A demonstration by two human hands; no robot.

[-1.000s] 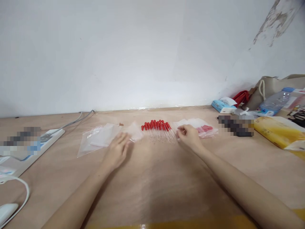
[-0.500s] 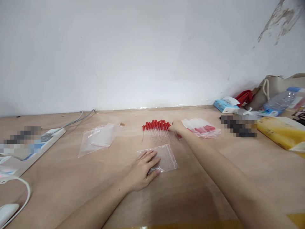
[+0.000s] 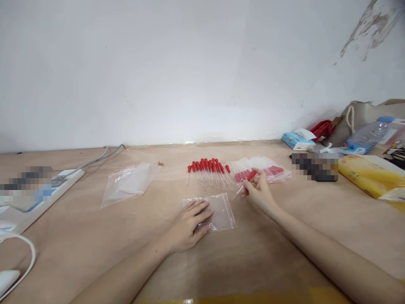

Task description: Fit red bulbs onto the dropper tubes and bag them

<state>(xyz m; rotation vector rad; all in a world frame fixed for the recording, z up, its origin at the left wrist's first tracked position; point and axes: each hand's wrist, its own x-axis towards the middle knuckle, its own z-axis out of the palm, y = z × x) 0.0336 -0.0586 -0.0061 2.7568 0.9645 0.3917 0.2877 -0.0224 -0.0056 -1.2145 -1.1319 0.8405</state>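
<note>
My left hand [image 3: 193, 223] lies flat with fingers spread on a clear zip bag [image 3: 221, 213], pressing it to the table in front of me. Between the thumb and fingers of my right hand [image 3: 257, 190] is a dropper [image 3: 251, 175] with a red rubber bulb and a thin clear tube pointing down to the left. Several more red-bulbed droppers [image 3: 207, 166] lie in a row beyond the left hand, tubes toward me. Just behind the right hand is a pile of zip bags [image 3: 261, 162] with red-bulbed droppers inside.
Flat zip bags [image 3: 131, 181] lie at the left. A white power strip [image 3: 58, 192] with cables stands on the far left. To the right are a blue tissue pack [image 3: 297, 139], a pixelated dark object [image 3: 316, 166], a yellow pack [image 3: 367, 173] and a plastic bottle [image 3: 368, 135].
My right hand has drawn back toward me and to the right from the dropper row, with one dropper in its fingers. My left hand stays on the bag.
</note>
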